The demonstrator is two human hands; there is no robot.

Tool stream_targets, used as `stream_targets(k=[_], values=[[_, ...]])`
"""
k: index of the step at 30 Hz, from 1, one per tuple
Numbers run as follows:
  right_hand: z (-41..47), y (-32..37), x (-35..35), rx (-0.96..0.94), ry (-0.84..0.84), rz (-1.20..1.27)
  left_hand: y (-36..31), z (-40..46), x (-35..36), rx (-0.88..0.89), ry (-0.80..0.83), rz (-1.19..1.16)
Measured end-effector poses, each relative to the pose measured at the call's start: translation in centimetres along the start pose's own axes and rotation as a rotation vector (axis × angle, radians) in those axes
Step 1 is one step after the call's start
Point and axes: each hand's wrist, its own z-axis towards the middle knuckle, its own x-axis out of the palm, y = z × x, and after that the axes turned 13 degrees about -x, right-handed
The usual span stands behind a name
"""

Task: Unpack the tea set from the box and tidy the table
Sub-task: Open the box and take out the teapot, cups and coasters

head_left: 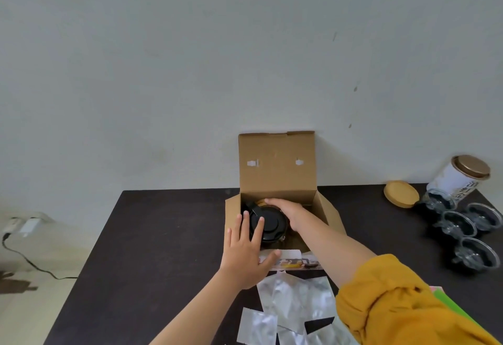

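Both hands reach into the open cardboard box (277, 165) on the dark desk (163, 235), left hand (245, 252) spread flat, right hand (285, 212) curled around the black-lidded teapot (268, 223) inside, while glass cups (460, 225) already stand unpacked and wrappers (294, 301) remain uncleared.

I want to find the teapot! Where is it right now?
In the head view the black teapot sits inside the open cardboard box at the table's far middle, between the left hand and right hand.
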Motion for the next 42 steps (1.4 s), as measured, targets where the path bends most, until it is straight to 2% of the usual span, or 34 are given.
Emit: stream_targets(k=[5,8,13,20,25,30,36,42], values=[[-2.4,1.3,-1.7,-0.080,-0.039,0.074,-0.2,-0.1,-0.1,-0.026,-0.006,0.011],[-4.7,2.5,-3.4,-0.153,0.006,0.114,-0.4,-0.2,-0.1,-0.043,-0.016,0.005],[-7.0,3.1,-8.3,-0.282,0.022,0.140,-1.1,-0.3,-0.3,-0.108,-0.049,-0.150],[-5.5,0.6,-16.6,-0.342,-0.203,0.128,-5.1,-0.3,-0.4,-0.283,-0.091,-0.084],[-3.3,-2.7,-20.1,-0.317,-0.335,0.016,-6.2,-0.2,0.6,-0.362,-0.122,0.046],[-0.7,-6.1,-22.7,-0.303,-0.399,-0.225,-6.4,0.0,1.0,-0.398,-0.154,0.105],[0.8,-8.6,-24.4,-0.430,-0.411,-0.302,-6.6,0.2,1.1,-0.418,-0.173,0.110],[0.8,-10.1,-25.0,-0.557,-0.390,-0.505,-6.6,0.3,1.4,-0.425,-0.195,0.118]])
